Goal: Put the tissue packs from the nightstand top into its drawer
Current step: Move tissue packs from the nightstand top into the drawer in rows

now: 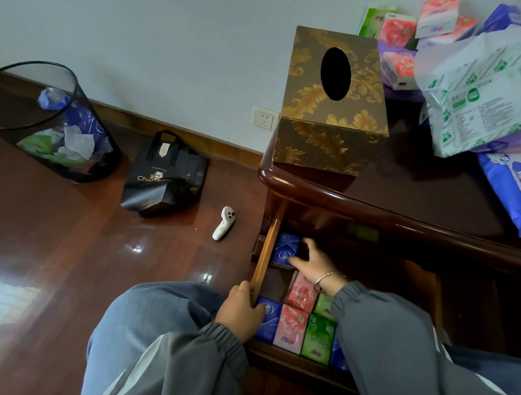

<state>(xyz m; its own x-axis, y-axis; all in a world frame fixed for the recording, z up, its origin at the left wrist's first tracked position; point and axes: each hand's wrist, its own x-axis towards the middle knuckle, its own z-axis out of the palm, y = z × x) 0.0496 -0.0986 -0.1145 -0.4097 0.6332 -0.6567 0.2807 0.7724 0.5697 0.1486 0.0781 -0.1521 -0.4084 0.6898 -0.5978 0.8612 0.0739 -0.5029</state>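
Observation:
The dark wooden nightstand [403,185] has its drawer [264,257] pulled open. Inside lie several tissue packs: blue [285,249], pink [292,325] and green [318,338]. My left hand [242,311] grips the drawer's left side wall. My right hand [313,266] reaches deep into the drawer, its fingers resting beside the far blue pack; whether it holds anything is hidden. More pink [399,30] and green tissue packs [371,20] are piled at the back of the nightstand top.
A gold-patterned tissue box [331,111] stands on the nightstand's left corner. Torn white wrapping [478,93] and a blue pack [516,190] lie at right. On the floor are a mesh bin [50,122], a black bag [164,175] and a white controller [223,227].

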